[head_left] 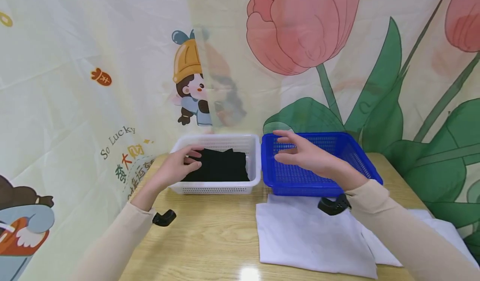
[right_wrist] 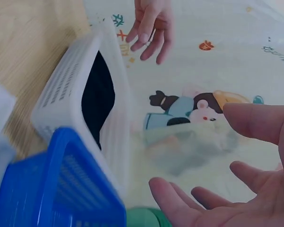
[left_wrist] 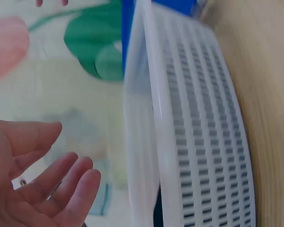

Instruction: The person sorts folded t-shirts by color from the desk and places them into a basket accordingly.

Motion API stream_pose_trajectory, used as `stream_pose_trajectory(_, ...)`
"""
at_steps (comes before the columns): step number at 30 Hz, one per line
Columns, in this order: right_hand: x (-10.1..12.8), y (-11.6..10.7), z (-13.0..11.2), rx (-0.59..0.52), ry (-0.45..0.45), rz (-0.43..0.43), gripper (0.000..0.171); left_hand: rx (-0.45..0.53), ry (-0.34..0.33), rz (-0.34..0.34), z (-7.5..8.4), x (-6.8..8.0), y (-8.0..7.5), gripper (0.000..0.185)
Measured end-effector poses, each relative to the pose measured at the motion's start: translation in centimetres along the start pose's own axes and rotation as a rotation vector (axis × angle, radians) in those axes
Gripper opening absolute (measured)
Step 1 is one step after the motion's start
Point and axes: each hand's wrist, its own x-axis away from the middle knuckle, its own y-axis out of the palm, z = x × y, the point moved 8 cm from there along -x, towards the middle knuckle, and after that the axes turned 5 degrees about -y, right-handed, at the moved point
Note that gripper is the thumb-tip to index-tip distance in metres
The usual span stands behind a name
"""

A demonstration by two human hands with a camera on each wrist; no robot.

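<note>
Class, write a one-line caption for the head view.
Left hand over black cloth in white basket; right hand above blue basket.

**Two baskets side by side on the desk**

Two baskets are standing side by side at the back of the desk [head_left: 210, 239], touching each other. A folded garment [head_left: 221, 165] is lying in the left basket [head_left: 253, 156]. The right basket [head_left: 360, 158] is standing just behind a flat cloth [head_left: 307, 239], which is lying on the desk nearer to the person. A printed curtain [head_left: 75, 85] is hanging behind everything.
</note>
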Motion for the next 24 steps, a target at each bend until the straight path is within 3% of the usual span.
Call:
stream_pose_trajectory(6,6.7,-3.1,1.1,0.060,0.014,0.040,0.078,0.070,0.056,-0.039,2.5,2.5,2.6,0.047)
stream_pose_trajectory(11,11.0,-4.2,3.5,0.054,0.036,0.057,0.077,0.131,0.083,-0.092,3.4,4.3,5.6,0.045)
stream_pose_trajectory(18,16.3,-4.5,9.0,-0.063,0.099,0.039,0.074,0.221,0.047,-0.240,3.0,5.9,10.6,0.043)
stream_pose_trajectory(24,19.2,-4.2,13.9,-0.145,0.190,0.015,0.077,0.280,0.016,-0.320,2.1,6.4,13.6,0.047)
